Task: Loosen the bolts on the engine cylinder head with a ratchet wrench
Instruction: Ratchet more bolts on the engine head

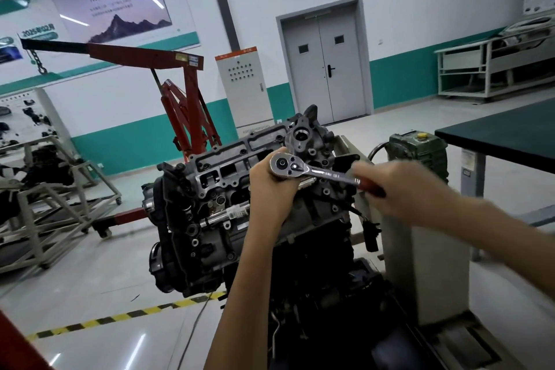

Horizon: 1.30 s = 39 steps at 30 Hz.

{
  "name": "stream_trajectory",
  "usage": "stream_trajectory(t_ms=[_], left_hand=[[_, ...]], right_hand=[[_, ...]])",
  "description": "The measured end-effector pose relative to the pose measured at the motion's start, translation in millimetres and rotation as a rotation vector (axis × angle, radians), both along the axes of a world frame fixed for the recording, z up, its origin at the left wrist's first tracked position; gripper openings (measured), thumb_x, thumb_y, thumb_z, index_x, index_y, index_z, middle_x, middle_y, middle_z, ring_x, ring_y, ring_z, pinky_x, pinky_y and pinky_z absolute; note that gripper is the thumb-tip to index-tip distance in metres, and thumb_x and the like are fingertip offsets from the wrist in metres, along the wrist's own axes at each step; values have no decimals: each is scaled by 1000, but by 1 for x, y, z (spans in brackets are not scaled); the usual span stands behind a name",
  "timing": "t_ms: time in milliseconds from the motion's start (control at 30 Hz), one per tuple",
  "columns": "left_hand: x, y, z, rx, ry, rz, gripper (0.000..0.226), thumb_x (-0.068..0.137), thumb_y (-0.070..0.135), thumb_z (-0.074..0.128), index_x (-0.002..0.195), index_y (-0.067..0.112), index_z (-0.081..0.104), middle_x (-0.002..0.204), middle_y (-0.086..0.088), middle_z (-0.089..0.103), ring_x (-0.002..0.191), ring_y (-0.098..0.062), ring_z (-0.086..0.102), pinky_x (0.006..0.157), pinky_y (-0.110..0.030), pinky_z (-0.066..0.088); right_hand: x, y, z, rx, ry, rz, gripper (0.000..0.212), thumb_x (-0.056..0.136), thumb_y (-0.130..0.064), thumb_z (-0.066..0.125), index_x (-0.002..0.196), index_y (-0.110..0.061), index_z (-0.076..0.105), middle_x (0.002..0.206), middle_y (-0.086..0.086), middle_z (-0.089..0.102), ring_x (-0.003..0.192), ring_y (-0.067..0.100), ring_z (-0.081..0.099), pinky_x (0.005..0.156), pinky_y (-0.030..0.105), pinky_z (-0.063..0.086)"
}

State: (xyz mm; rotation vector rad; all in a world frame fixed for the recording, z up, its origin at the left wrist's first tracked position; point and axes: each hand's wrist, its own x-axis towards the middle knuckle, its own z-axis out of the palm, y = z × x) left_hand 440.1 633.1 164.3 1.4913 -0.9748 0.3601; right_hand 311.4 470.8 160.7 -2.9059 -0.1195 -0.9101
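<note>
The grey engine cylinder head sits tilted on a stand in the middle of the view, its bolt holes and openings facing me. A chrome ratchet wrench with a red handle lies across its upper right part. My left hand grips just under the wrench's round head, so whatever hangs below the head is hidden. My right hand, blurred, holds the red handle end. I cannot make out which bolt the wrench is on.
A red engine hoist stands behind the engine on the left. A dark-topped table and a green gearbox are at the right. Metal frames stand at the left. Yellow-black tape marks the floor.
</note>
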Motion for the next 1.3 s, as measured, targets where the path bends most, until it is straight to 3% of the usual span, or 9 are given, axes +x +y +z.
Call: stream_trajectory(t_ms=[167,267,367,467,600,767,900,1133,1300], left_hand=[[-2,3,-2,-31,-63,-23,37,81,-2,65,63,25,50,57,15,51,54,0,41,55,-13,34],[-5,-4,-8,-82,-99,55,31,79,-7,61,67,18,48,61,13,50,56,-1,40,54,-15,33],[-7,-13,-10,-112,-63,100,37,78,-10,60,68,23,47,61,15,51,57,1,42,54,-14,37],[-6,-12,-8,-77,-45,65,41,81,-9,60,68,28,46,59,19,50,55,3,41,55,-8,36],[0,-9,-6,-27,-23,62,38,79,-10,56,62,21,45,57,11,44,56,-4,38,57,-24,37],[0,-4,0,32,-51,22,42,72,-8,65,60,28,47,53,18,51,51,2,41,53,-12,33],[1,0,1,36,-49,-16,37,77,-5,69,64,26,53,56,17,55,53,2,45,55,-12,37],[-8,-12,-6,-62,-93,80,38,78,-8,66,69,23,46,60,14,47,55,2,42,57,-11,36],[-1,-7,-6,-68,-36,46,44,82,-11,59,62,23,38,54,15,39,53,0,31,54,-19,32]], right_hand=[[12,-10,11,-72,-47,-52,16,81,-12,59,95,-17,54,58,-14,44,49,-1,44,48,14,35],[8,21,-37,209,-34,-9,18,80,-8,57,95,-16,50,61,-5,55,48,3,54,44,20,48],[9,75,-70,546,-187,50,27,76,-8,61,83,-24,41,50,-10,45,48,1,52,45,4,34],[16,111,-84,707,-204,73,22,78,-10,59,82,-22,41,50,-9,43,48,9,50,42,9,34],[8,83,-72,570,-96,32,22,77,-11,57,84,-22,40,53,-7,44,45,10,45,47,16,35],[-2,7,-14,47,-73,-101,18,81,-11,61,97,-14,52,62,-8,49,51,18,54,53,32,51],[5,-8,12,-47,-89,-133,19,81,-17,62,95,-16,50,66,-4,57,53,13,51,56,29,47],[7,99,-76,690,-164,-41,28,76,-9,63,88,-24,43,54,-13,43,41,2,47,45,2,32],[14,118,-79,752,-100,15,24,78,-11,58,94,-22,45,55,-11,45,46,1,51,44,5,33]])
